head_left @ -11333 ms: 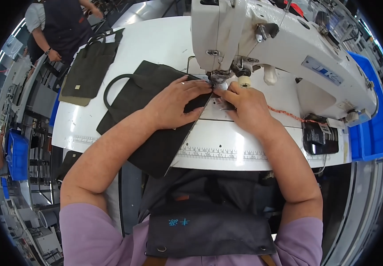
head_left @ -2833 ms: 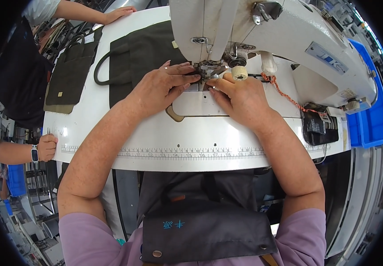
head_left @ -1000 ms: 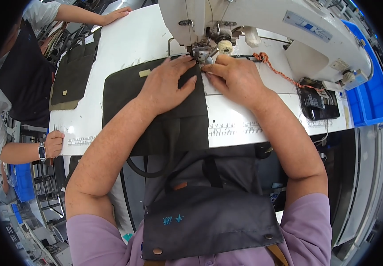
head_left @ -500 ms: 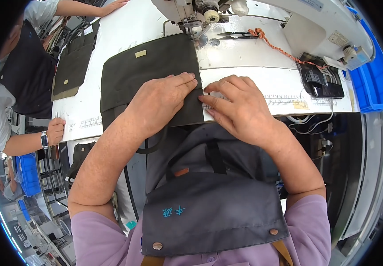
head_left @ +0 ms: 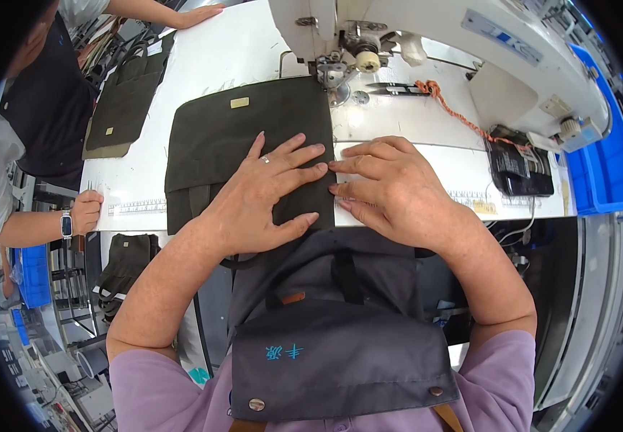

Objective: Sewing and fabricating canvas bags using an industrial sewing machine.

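Note:
My left hand (head_left: pixel 261 201) lies with its fingers spread on a dark olive fabric bag (head_left: pixel 218 129), which has a small pale label and lies flat at the front of the white sewing table (head_left: pixel 189 50). My right hand (head_left: pixel 391 187) is open, its fingers slightly bent, fingertips touching the bag's right edge. The bag's far right corner is beside the needle area of a white sewing machine (head_left: pixel 524 79), just under or against the presser foot (head_left: pixel 332 74); I cannot tell which. The bag's handle hangs below the table edge, partly hidden by my left arm.
Black snips (head_left: pixel 391 89) with an orange braided cord, a black phone-like object (head_left: pixel 513 169) and a blue bin (head_left: pixel 599 180) lie rightward. Another olive bag (head_left: pixel 120 108) lies left, one more (head_left: pixel 124 266) below. A person (head_left: pixel 45 122) stands left, both hands at the table.
The bag has turned round since the earliest frames and now lies squarer on the table. Both my hands have come down from the needle toward the front edge; my left fingers have spread apart.

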